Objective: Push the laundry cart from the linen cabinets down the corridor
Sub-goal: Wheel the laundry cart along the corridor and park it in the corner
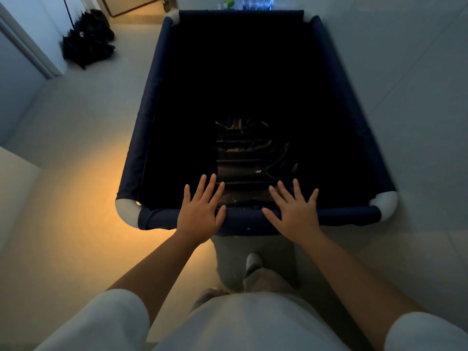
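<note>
The laundry cart [144, 138] fills the middle of the head view: a deep bin of dark navy fabric with white rounded corners. A shiny black bag [249, 158] lies at its bottom. My left hand [200, 211] rests flat on the near rim bar with its fingers spread over the opening. My right hand [295, 210] lies on the same bar a little to the right, fingers also spread, not curled around the bar. Both palms touch the rim.
Pale tiled floor [76, 138] runs on both sides of the cart. A black umbrella [86, 43] lies by the left wall near a door frame [30, 51]. A wooden door [131, 5] and water bottles [257, 2] show ahead. Warm light falls on the floor at left.
</note>
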`<state>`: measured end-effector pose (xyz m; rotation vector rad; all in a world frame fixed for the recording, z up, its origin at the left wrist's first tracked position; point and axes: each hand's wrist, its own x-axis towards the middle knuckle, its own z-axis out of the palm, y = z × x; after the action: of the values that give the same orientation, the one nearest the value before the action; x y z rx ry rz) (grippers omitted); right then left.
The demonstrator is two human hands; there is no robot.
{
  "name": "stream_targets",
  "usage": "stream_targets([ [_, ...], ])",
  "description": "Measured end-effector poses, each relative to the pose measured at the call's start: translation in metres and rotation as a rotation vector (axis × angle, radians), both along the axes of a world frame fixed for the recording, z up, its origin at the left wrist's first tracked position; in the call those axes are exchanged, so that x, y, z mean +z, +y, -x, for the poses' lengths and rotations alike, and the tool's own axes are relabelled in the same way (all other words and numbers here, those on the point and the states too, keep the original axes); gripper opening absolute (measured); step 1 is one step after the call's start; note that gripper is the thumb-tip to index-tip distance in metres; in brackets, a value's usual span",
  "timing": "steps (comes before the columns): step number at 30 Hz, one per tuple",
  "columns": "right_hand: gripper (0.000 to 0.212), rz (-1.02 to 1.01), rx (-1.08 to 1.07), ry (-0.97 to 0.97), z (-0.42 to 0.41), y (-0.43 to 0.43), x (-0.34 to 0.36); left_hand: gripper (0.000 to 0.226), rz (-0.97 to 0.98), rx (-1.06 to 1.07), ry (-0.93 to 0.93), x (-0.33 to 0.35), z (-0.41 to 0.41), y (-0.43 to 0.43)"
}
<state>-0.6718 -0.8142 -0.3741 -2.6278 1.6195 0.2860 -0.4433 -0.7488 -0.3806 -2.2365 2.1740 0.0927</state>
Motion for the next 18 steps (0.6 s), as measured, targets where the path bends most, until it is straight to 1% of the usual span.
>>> stream_targets([
  [4, 0.085, 0.002, 0.009, 0.004, -0.001, -0.002, -0.001, 0.057, -0.002, 0.005, 0.010, 0.000, 0.000, -0.002],
  [8, 0.085, -0.002, 0.015, -0.005, -0.003, -0.007, 0.000, 0.064, 0.005, 0.003, 0.023, 0.003, -0.002, -0.008],
  [14, 0.085, 0.008, 0.024, -0.029, -0.010, -0.016, 0.000, 0.066, 0.021, 0.012, 0.008, 0.003, -0.008, -0.017],
  [18, 0.074, 0.018, 0.018, -0.054, -0.019, -0.024, 0.001, 0.063, 0.015, 0.007, 0.000, 0.006, -0.016, -0.026],
])
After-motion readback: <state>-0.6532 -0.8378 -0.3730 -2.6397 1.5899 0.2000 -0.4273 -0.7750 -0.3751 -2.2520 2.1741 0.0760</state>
